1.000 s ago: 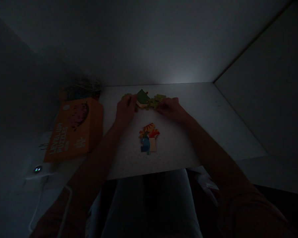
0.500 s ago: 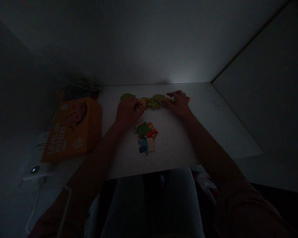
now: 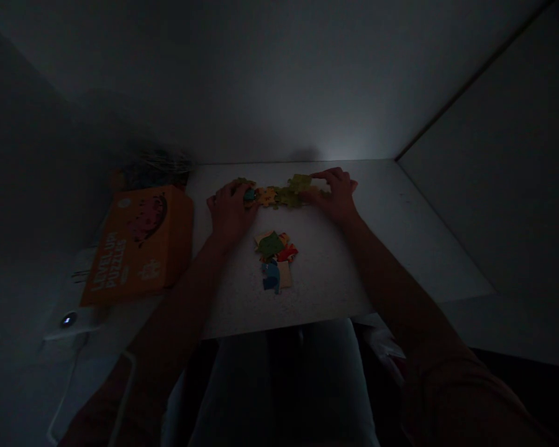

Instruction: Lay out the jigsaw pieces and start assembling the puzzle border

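A row of joined puzzle pieces (image 3: 266, 196), yellow in the middle and green toward the right, lies along the back of the white table. My left hand (image 3: 230, 214) is curled over the left end of the row, its thumb and fingers about a teal and green puzzle piece (image 3: 249, 194). At the right, my right hand (image 3: 336, 197) has thumb and forefinger at the edges of a green puzzle piece (image 3: 301, 182). Its palm hides part of the row. Nearer me sits a loose pile of puzzle pieces (image 3: 271, 244), green, red, blue and beige.
An orange puzzle box (image 3: 130, 248) stands at the left of the table (image 3: 326, 279). Behind it is a dim heap of clear wrapping (image 3: 161, 161). A wall rises right behind the row. A small device with a lit display (image 3: 68, 320) is at lower left.
My left hand has shifted left along the row, uncovering the yellow pieces and reaching the teal and green one. My right hand stays at the right part, its thumb slightly further left.
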`<act>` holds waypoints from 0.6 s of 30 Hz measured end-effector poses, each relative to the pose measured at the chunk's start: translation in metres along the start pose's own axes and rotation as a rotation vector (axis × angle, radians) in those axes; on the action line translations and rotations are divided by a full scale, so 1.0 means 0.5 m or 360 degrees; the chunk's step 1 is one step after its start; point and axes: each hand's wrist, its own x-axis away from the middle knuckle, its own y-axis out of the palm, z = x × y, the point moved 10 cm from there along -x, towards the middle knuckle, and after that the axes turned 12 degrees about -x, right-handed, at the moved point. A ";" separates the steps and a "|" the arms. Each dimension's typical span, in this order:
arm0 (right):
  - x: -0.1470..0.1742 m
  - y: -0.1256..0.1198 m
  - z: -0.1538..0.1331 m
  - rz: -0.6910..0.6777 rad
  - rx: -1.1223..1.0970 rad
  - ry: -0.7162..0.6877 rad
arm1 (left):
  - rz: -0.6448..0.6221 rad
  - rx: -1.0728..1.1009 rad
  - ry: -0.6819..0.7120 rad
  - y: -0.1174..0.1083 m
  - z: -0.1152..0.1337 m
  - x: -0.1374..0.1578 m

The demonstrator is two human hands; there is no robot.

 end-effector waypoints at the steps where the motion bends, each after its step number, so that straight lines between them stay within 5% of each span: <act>1: 0.001 -0.002 -0.006 -0.0009 -0.0026 -0.0026 | 0.0020 0.0018 0.0010 0.000 0.000 0.000; 9: -0.001 0.019 0.014 -0.0060 -0.0637 0.0194 | 0.0115 0.0042 0.0048 -0.006 -0.001 -0.005; 18: -0.003 0.037 0.009 -0.0202 -0.0753 0.0243 | 0.0164 0.0043 0.0022 -0.004 -0.016 -0.008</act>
